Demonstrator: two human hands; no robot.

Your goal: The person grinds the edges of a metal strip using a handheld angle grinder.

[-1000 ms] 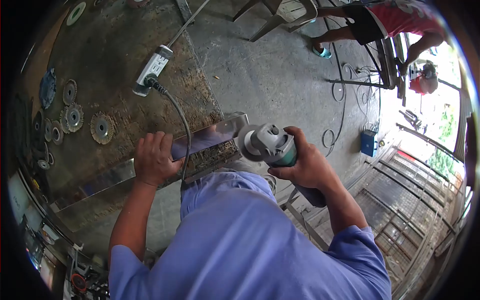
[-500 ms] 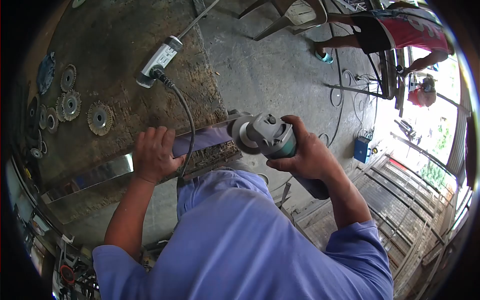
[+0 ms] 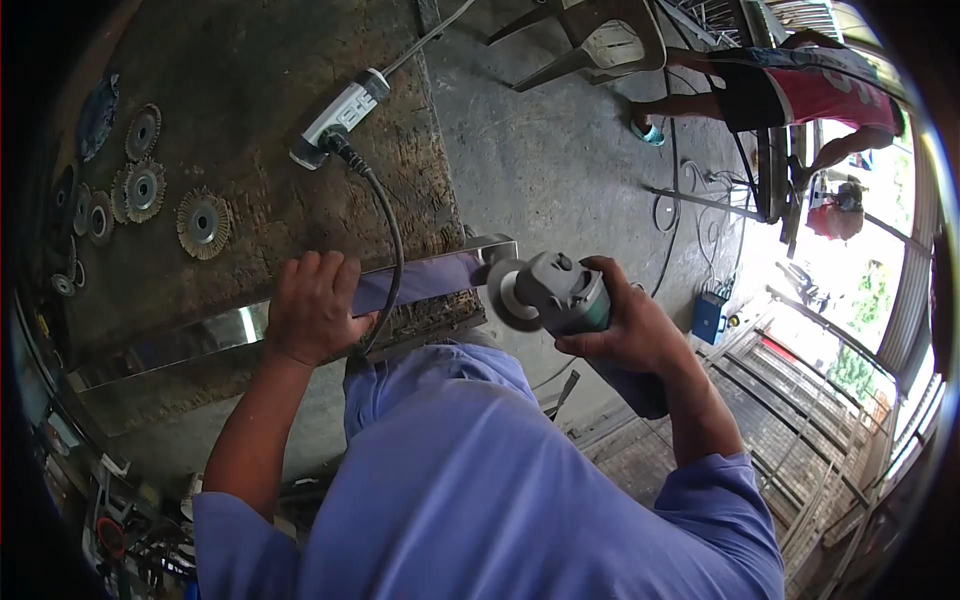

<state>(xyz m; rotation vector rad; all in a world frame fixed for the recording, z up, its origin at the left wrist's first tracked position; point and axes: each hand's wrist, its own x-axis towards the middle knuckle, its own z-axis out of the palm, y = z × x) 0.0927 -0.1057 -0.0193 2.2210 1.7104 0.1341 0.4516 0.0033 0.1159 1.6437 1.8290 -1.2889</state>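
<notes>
My left hand (image 3: pixel 314 308) is closed over a long, shiny metal bar (image 3: pixel 205 338), fingers across the top and thumb along the near side. A purplish section shows on the bar between that hand and its right end. In my right hand (image 3: pixel 640 325) is an angle grinder (image 3: pixel 567 295), gripped round the body. Its round disc (image 3: pixel 513 295) is right by the bar's end and overlaps its near edge in this view. A dark power cord (image 3: pixel 391 225) runs from a power strip (image 3: pixel 340 123) over the bar, just right of my left hand.
Several abrasive wheels (image 3: pixel 203 223) lie on the worn workbench (image 3: pixel 290 50) at the left. Beyond the bench edge stand a plastic chair (image 3: pixel 615 40) and a blue box (image 3: pixel 709 317). A person (image 3: pixel 830 95) bends over metal frames at the upper right; cables (image 3: pixel 668 210) trail along the floor.
The grinder in my right hand has shifted right and toward me, and the bar's right end now shows past the disc. My left hand keeps its grip on the bar.
</notes>
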